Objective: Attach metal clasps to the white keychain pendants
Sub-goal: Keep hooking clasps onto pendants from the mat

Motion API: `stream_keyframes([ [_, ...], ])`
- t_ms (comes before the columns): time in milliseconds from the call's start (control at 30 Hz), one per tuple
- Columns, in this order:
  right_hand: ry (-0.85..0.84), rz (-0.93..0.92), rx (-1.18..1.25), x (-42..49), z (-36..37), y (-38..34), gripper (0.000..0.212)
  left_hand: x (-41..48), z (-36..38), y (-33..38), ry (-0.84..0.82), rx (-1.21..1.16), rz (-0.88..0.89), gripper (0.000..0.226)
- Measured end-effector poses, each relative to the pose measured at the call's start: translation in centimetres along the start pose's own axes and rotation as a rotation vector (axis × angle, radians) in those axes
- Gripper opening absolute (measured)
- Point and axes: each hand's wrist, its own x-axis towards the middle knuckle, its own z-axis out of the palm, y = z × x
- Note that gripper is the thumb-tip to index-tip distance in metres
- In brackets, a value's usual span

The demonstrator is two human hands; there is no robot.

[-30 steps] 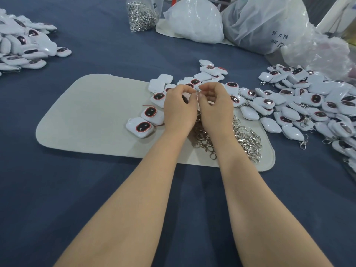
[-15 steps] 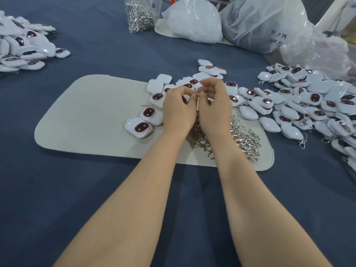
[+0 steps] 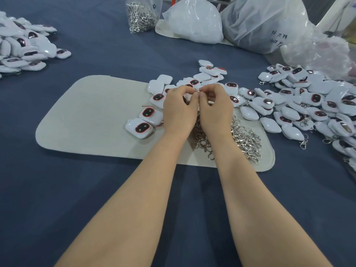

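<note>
- A big heap of white pendants (image 3: 25, 49) lies at the far left on the dark blue cloth (image 3: 77, 189).
- A pale mat (image 3: 92, 116) with round corners lies on the cloth in front of the person.
- Two white pendants (image 3: 139, 128) with dark, red-edged windows lie on the mat, just beside the left hand.
- Far back stands a clear bag of metal clasps (image 3: 141, 16).
- The left hand (image 3: 179, 110) is over the mat with its fingers curled in.
- A full white plastic bag (image 3: 194, 22) sits at the back, beside the bag of clasps.
- The two hands are close together and their fingertips meet on a small shiny piece (image 3: 198, 90). Both hands pinch it. It is maybe the ring of a clasp, but it is too small to tell.
- I cannot tell if a pendant is tucked inside the hands.
- The right hand (image 3: 215, 110) has its fingers curled in too, with its thumb against the left thumb.
- More loose pendants (image 3: 210, 71) lie just behind the hands, on the far edge of the mat and on the cloth past it.
- A heap of loose metal clasps (image 3: 244, 137) lies on the mat under the wrists and to the right of them.
- A bigger clear bag (image 3: 265, 22) with dark writing stands at the back right.
- A wide heap of pendants (image 3: 308, 101) lies on the right, and some have a hooked-on clasp (image 3: 303, 144).
</note>
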Motion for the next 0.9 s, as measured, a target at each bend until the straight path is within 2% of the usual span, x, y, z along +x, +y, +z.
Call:
stream_keyframes([
  [200, -0.005, -0.043, -0.053, -0.2, 0.14, -0.08, 0.014, -0.11, -0.12, 0.15, 0.015, -0.016, 0.036, 0.006],
  [500, -0.034, -0.06, -0.008, -0.22, 0.09, -0.4, 0.014, -0.02, -0.3, 0.19, 0.028, -0.054, -0.013, 0.009],
  [667, 0.005, -0.027, 0.022, -0.24, 0.0, -0.25, 0.015, -0.01, -0.1, 0.0, 0.0, -0.009, -0.013, 0.013],
  [900, -0.025, -0.032, 0.009, -0.22, -0.15, -0.36, 0.015, -0.18, -0.14, 0.12, 0.004, 0.041, 0.012, 0.01],
])
